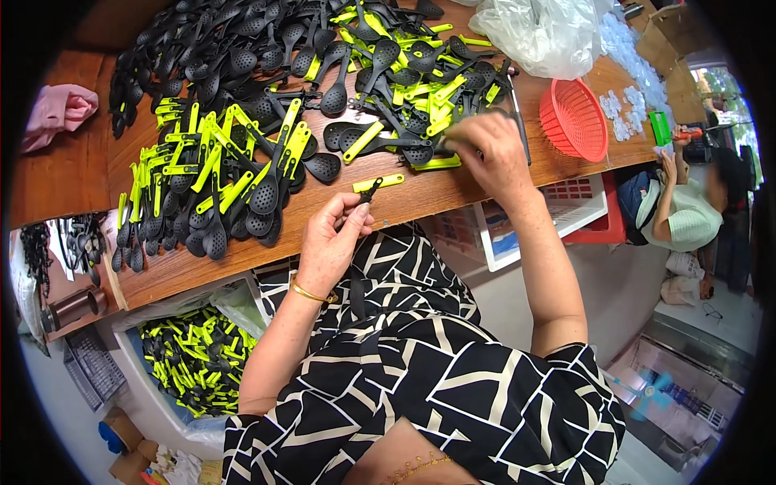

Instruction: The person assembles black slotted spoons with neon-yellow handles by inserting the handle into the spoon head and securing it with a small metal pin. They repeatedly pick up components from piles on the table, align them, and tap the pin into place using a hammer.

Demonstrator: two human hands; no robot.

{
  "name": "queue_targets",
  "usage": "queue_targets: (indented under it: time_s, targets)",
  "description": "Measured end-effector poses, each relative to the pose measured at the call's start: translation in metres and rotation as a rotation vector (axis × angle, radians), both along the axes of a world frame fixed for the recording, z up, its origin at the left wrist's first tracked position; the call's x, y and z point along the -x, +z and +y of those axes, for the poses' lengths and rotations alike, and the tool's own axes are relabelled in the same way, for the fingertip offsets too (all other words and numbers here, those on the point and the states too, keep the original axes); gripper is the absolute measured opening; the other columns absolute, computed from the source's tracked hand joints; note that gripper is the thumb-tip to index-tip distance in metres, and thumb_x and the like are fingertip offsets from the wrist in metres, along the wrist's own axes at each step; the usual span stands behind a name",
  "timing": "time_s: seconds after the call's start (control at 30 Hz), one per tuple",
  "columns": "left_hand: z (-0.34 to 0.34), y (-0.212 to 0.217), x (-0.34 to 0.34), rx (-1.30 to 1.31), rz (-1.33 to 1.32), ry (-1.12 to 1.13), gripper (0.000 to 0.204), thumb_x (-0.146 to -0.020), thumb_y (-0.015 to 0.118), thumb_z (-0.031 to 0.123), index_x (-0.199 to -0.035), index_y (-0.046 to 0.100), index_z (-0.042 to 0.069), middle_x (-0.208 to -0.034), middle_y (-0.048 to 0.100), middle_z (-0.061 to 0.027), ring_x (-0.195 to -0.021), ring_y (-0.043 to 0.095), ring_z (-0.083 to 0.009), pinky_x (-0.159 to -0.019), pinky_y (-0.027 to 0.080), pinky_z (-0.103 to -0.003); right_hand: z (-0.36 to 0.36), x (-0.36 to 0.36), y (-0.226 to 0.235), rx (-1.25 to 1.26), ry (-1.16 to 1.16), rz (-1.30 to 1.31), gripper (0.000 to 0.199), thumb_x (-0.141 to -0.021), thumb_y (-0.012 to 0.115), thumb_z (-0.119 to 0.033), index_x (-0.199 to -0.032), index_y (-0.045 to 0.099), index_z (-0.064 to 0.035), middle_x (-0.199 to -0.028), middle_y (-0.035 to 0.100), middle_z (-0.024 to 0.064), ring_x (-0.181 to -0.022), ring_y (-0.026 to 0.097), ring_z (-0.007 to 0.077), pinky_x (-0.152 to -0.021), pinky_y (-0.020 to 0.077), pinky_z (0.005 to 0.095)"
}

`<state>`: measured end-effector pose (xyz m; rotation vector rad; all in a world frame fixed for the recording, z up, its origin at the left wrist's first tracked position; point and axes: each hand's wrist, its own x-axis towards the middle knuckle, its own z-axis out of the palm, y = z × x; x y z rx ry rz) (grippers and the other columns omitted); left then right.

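My left hand (333, 238) is at the table's front edge, thumb and fingers pinched on a small black piece (369, 191), perhaps the end of a spoon handle. A lime-green handle (384, 182) lies right against its tip; whether the two are joined I cannot tell. Slightly blurred, my right hand (495, 153) hovers over the table with curled fingers, and what they hold, if anything, is hidden. Beside it are a black perforated spoon head (417, 153) and another lime-green handle (437, 163). Black spoons with green handles (214, 174) are heaped to the left.
More black perforated spoons (242, 60) cover the far table. Right of my right hand stand a red basket (558, 109), a clear plastic bag (541, 36) and a green box (660, 127). Below the edge is a bin (129, 343) of green-handled pieces. A co-worker (687, 206) sits far right.
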<state>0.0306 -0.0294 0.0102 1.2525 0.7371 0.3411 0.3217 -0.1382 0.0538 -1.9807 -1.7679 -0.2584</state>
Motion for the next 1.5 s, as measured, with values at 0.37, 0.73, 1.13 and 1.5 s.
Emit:
queue_targets:
  time_s: [0.37,0.73,1.13,1.5]
  targets:
    - [0.001,0.001,-0.002,0.009,-0.016,-0.008,0.021,-0.108,0.064,0.016,-0.12,0.067,0.0,-0.094,0.07,-0.0015,-0.084,0.064,-0.0059,-0.078,0.054,-0.022,0.038,-0.012,0.002,-0.198,0.032,0.733,0.018,-0.099,0.071,-0.011,-0.117,0.071,-0.0085,-0.113,0.073,0.0044,-0.109,0.067,0.0181,-0.097,0.0486,0.0346]
    - [0.001,0.01,-0.006,-0.11,-0.082,0.044,0.02,-0.097,0.077,0.009,-0.113,0.069,0.001,-0.104,0.069,0.0002,-0.095,0.061,-0.0066,-0.088,0.053,-0.025,0.022,0.06,0.004,-0.014,0.184,1.619,0.019,-0.096,0.074,-0.002,-0.111,0.064,-0.0042,-0.109,0.07,0.0079,-0.101,0.07,0.016,-0.092,0.0569,0.0293]
    - [-0.002,0.024,0.006,-0.23,0.017,0.086,0.024,-0.098,0.073,0.011,-0.12,0.076,0.002,-0.089,0.08,-0.0094,-0.079,0.075,-0.0101,-0.07,0.057,-0.025,0.023,0.083,0.03,0.138,0.302,0.328,0.019,-0.085,0.081,-0.006,-0.103,0.076,-0.0054,-0.094,0.072,0.0081,-0.091,0.072,0.0262,-0.078,0.0586,0.0362]
    - [0.014,0.034,0.014,-0.526,0.071,-0.007,0.025,-0.098,0.072,0.005,-0.122,0.077,0.001,-0.091,0.08,-0.005,-0.07,0.068,-0.0062,-0.066,0.056,-0.024,0.028,0.087,0.034,0.177,0.32,0.513,0.017,-0.082,0.08,-0.007,-0.098,0.077,-0.0075,-0.089,0.07,0.0076,-0.084,0.072,0.0267,-0.074,0.0578,0.037]
